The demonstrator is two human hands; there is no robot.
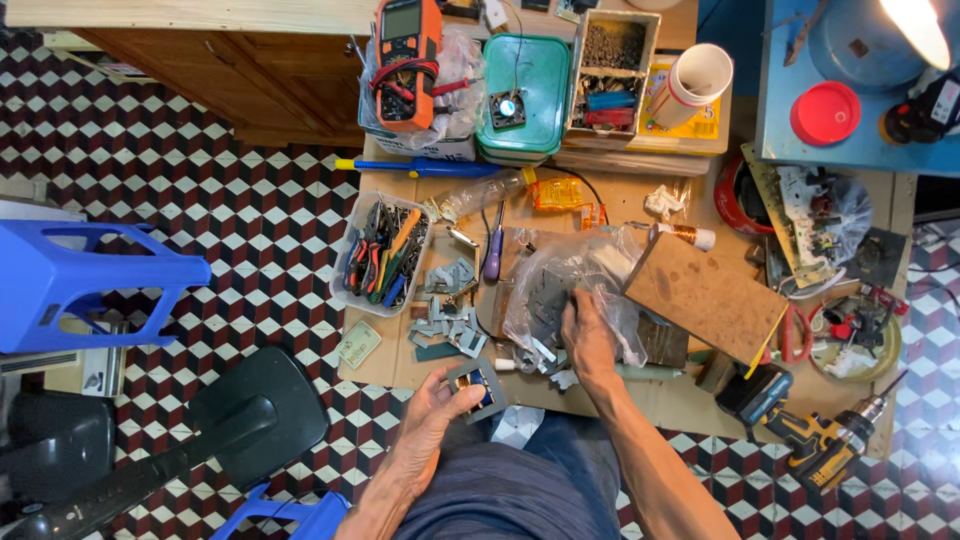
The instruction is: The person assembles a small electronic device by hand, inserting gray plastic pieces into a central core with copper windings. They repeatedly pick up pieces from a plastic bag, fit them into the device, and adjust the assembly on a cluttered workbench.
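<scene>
Closed around a small square transformer core (478, 386), the left hand (432, 412) keeps its grip at the near edge of the counter (690, 405), above the person's lap. The right hand (588, 337) reaches into a clear plastic bag (560, 280) of grey metal plates; whether its grip is shut on one I cannot tell. More loose plates (447, 320) lie just left, beside a tray of pliers (383, 252). A wooden block (706, 296) sits right of the bag.
</scene>
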